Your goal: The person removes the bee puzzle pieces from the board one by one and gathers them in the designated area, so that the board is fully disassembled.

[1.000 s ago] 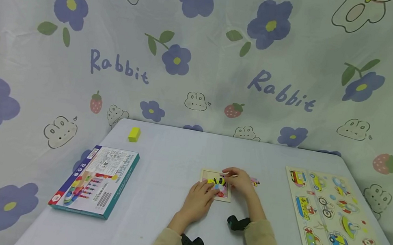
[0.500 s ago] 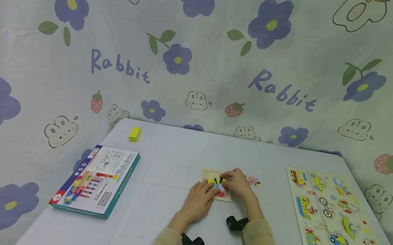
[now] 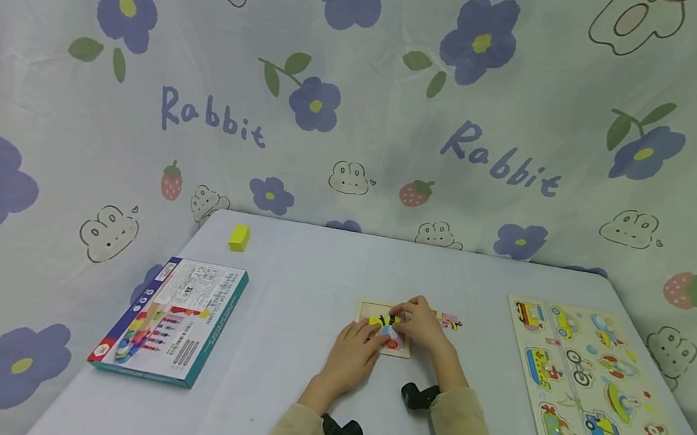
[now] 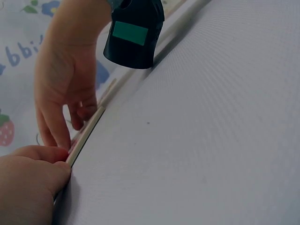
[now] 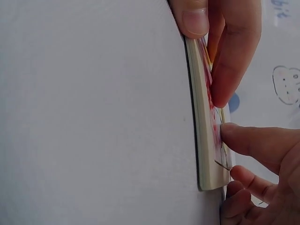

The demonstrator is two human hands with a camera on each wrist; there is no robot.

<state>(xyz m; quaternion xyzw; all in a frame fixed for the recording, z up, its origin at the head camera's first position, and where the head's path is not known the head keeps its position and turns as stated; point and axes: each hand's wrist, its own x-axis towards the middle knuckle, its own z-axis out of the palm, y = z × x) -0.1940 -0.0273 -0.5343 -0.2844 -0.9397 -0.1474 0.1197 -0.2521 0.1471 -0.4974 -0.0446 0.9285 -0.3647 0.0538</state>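
A small wooden jigsaw tray [image 3: 397, 356] with a pink and yellow bee picture lies on the white table. The left hand [image 3: 350, 355] holds its near-left side, thumb at the wooden edge and fingers over the picture. Over the tray's right part, the right hand [image 3: 423, 326] pinches a thin jigsaw piece [image 5: 223, 165], which sits tilted at the tray's edge in the right wrist view. Its colours are mostly hidden by the fingers. Just beyond the right hand lies a loose pink jigsaw piece [image 3: 451, 322] with yellow and black stripes.
A boxed toy set [image 3: 179, 320] lies on the left and a yellow block [image 3: 238, 238] near the back-left corner. On the right is a large wooden vehicle puzzle board [image 3: 601, 394]. A patterned curtain [image 3: 362, 103] hangs behind the table [image 3: 274, 397].
The right hand has shifted slightly left over the tray, uncovering more of the loose striped piece. The left hand stays in place.
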